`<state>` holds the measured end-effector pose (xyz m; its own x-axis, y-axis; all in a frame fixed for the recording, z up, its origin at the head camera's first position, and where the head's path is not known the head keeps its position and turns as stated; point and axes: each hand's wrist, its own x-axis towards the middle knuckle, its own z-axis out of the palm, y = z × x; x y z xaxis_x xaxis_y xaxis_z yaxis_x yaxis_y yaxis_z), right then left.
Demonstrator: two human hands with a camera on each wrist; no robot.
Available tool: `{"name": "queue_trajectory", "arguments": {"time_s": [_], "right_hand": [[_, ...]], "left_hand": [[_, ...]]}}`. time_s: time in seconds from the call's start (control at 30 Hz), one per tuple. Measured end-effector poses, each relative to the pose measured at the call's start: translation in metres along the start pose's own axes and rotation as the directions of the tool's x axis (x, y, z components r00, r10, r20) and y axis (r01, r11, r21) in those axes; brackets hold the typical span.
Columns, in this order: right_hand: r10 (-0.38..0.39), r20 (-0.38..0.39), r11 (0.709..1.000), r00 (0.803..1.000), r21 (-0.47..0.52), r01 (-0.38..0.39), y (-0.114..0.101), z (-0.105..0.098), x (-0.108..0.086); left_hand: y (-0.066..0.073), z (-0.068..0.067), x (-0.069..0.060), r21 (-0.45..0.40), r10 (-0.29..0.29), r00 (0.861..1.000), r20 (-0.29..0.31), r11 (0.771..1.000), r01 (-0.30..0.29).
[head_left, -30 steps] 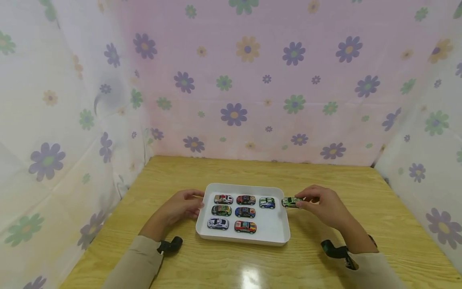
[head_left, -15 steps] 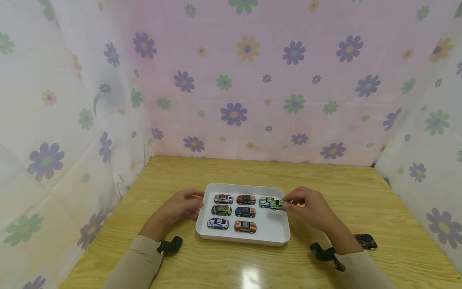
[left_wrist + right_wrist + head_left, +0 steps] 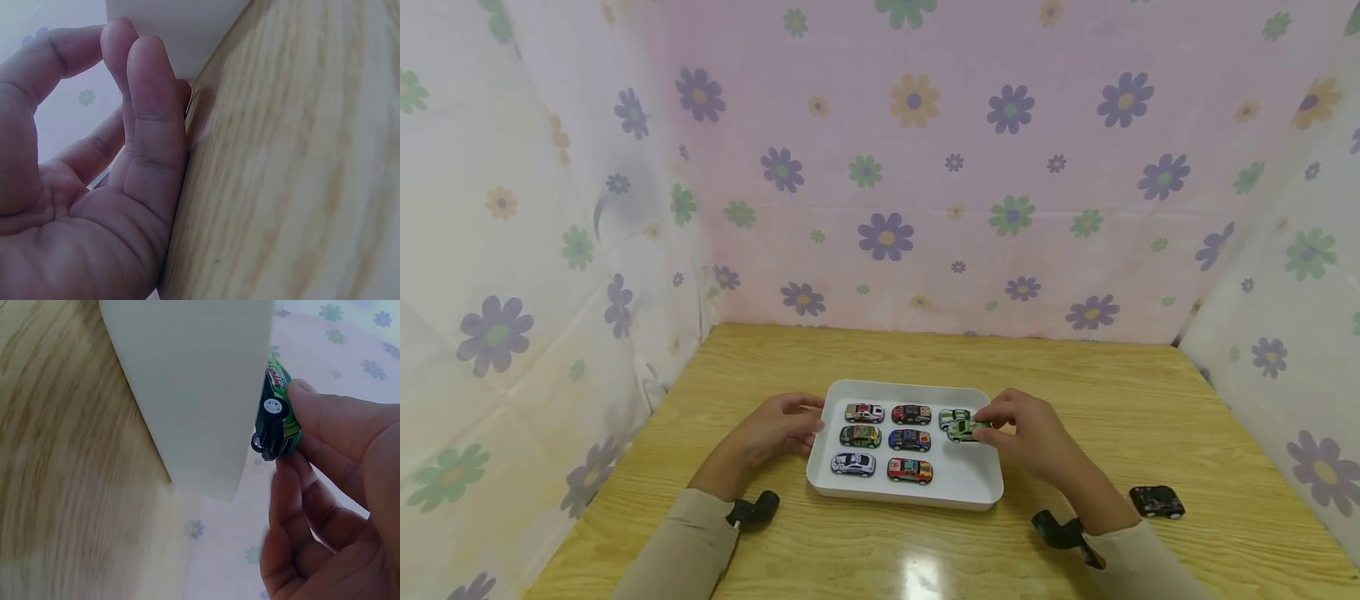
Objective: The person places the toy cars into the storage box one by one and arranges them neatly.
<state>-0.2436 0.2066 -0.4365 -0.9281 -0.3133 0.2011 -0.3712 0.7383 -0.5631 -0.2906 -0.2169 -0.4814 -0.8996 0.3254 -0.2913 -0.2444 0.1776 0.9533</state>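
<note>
My right hand [image 3: 1026, 429] pinches a green toy car [image 3: 284, 409] between thumb and fingers. In the head view this car is over the right part of the white tray [image 3: 958, 492], just in front of a green-and-white toy car [image 3: 953, 417] and partly overlapping it. Whether its wheels touch the tray floor, I cannot tell. My left hand [image 3: 778, 429] is at the tray's left side, its fingertips touching the outer wall, as the left wrist view also shows. Several other toy cars, among them a white one [image 3: 853, 464] and a red one [image 3: 910, 471], stand in two columns further left inside the tray.
A black toy car [image 3: 1157, 502] lies on the wooden table [image 3: 820, 550] to the right, beside my right forearm. Flower-patterned cloth [image 3: 958, 208] surrounds the table at the back and sides. A dark wrist-worn device [image 3: 1056, 531] sits at my right cuff.
My right hand has carried the green car leftward from outside the tray's right wall to inside it. The black car on the table has come into sight. The left hand and tray stay put.
</note>
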Motion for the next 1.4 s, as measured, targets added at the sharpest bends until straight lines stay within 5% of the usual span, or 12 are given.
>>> {"name": "queue_trajectory", "arguments": {"time_s": [0.53, 0.93, 1.4], "right_hand": [[0.03, 0.041, 0.996, 0.999, -0.084, -0.027, -0.006, 0.012, 0.005], [0.123, 0.064, 0.984, 0.99, -0.14, -0.113, -0.009, 0.018, 0.006], [0.142, 0.073, 0.985, 0.987, -0.111, -0.133, -0.009, 0.019, 0.005]], "left_hand": [[0.001, 0.0, 0.001, 0.017, 0.006, 1.0, 0.009, 1.0, -0.006], [0.002, -0.001, -0.001, 0.027, -0.004, 1.0, 0.004, 1.0, 0.004], [0.002, -0.001, -0.002, 0.025, 0.006, 1.0, -0.002, 1.0, -0.006]]}}
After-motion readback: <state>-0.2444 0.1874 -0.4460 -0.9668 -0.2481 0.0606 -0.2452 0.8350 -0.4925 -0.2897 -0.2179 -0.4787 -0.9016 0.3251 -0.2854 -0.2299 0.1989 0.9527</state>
